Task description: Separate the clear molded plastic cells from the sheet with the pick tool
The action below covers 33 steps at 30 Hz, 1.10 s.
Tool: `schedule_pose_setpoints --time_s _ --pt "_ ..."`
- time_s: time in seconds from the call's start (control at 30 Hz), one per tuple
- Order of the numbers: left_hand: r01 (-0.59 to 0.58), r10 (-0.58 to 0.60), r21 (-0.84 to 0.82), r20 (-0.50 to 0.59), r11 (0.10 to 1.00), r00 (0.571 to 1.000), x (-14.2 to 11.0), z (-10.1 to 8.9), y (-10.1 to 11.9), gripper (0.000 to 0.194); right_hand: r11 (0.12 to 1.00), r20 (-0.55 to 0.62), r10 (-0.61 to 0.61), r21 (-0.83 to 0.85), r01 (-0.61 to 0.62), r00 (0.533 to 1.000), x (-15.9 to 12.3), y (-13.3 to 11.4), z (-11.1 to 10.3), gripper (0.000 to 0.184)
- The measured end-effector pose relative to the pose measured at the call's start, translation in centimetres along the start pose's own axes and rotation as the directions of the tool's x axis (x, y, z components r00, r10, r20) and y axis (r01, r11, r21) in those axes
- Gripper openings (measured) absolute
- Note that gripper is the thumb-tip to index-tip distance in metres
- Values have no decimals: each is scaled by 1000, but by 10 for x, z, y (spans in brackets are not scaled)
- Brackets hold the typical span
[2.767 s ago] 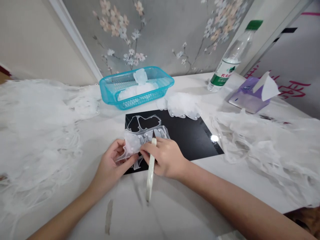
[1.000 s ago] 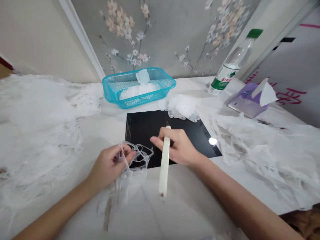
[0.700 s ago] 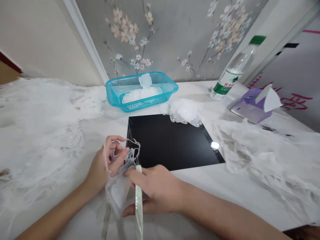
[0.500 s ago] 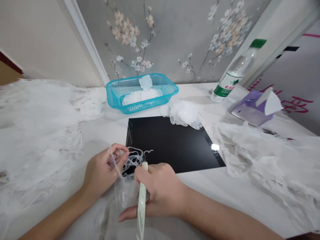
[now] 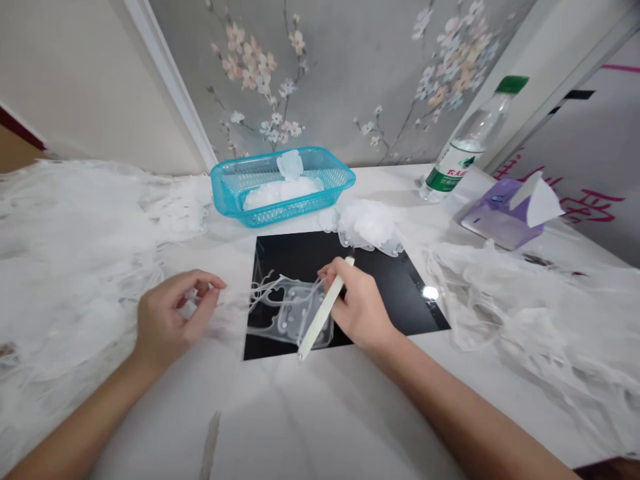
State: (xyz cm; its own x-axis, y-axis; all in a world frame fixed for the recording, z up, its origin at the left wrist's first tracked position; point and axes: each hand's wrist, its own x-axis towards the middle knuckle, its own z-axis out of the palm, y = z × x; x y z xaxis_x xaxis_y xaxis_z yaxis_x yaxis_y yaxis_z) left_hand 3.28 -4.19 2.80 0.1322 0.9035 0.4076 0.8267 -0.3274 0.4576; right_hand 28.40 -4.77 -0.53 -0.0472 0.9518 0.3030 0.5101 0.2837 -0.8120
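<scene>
My right hand (image 5: 357, 300) is closed around a slim, pale green stick-like tool (image 5: 320, 323). Its dark tip points away and its near end rests low over the mat's front edge. Beneath it, a clear, flat plastic piece (image 5: 303, 310) with small round dots and trailing strands lies on the black mat (image 5: 380, 287); one strand runs up to my right fingertips. To the left of the mat, my left hand (image 5: 173, 317) has thumb and forefinger pinched together. Blurred whitish strands (image 5: 233, 312) trail from those fingers toward the mat.
A blue basket (image 5: 230, 207) holding whitish pieces stands at the back. A heap of clear pieces (image 5: 370, 223) overlaps the mat's far edge. Tangled white strands lie left (image 5: 85, 233) and right (image 5: 550, 320). A bottle (image 5: 450, 167) and tissue pack (image 5: 500, 217) stand back right.
My hands have moved apart: the left to the left, the right forward and right with the tool. The clear piece now lies flat on the mat, and the tool's tip points away.
</scene>
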Motion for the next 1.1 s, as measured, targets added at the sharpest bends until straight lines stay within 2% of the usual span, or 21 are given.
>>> schedule_pose_setpoints --time_s 0.13,0.23,0.33,0.37,0.43,0.57,0.63,0.7,0.77,0.83,0.9,1.0,1.07,1.1 --pt "92 -96 225 8 970 995 8 0 -5 14 940 -94 166 317 -128 982 7 9 0 14" --pt "-6 -5 314 34 949 999 9 6 -4 15 835 -58 302 497 -235 952 8 5 2 22" --pt "-99 127 337 -60 936 990 5 10 1 16 732 40 402 586 -347 915 8 -1 4 33" --pt "-129 165 319 -87 939 983 3 11 4 14 719 58 415 591 -366 908 8 -3 6 35" --pt "-232 254 246 -61 941 965 -2 11 10 11 718 56 408 597 -358 912 7 -3 7 35" --pt "-461 442 139 150 876 884 -11 13 20 7 708 27 397 627 -325 917 6 0 7 29" --pt "-509 480 125 204 852 853 -13 15 23 5 667 75 404 658 -349 912 5 0 6 27" --pt "-513 487 113 199 851 851 -13 16 23 7 639 128 375 682 -356 918 5 0 5 26" --pt "-515 491 95 198 852 848 -13 17 22 9 696 145 320 634 -337 936 4 -1 5 30" --pt "-502 477 75 217 862 851 -13 18 21 9 774 145 276 553 -309 950 3 -2 6 34" --pt "-432 408 42 253 901 877 -14 18 21 10 774 193 255 546 -320 947 3 -3 6 33" --pt "-186 210 -102 347 977 914 -15 18 23 33 612 291 246 693 -381 925 3 -8 2 33" --pt "-4 119 -249 448 968 886 -16 17 25 43 492 333 247 766 -414 910 2 -14 -1 33" --pt "62 113 -320 500 945 859 -17 17 27 41 448 351 256 783 -432 901 2 -16 -2 33"
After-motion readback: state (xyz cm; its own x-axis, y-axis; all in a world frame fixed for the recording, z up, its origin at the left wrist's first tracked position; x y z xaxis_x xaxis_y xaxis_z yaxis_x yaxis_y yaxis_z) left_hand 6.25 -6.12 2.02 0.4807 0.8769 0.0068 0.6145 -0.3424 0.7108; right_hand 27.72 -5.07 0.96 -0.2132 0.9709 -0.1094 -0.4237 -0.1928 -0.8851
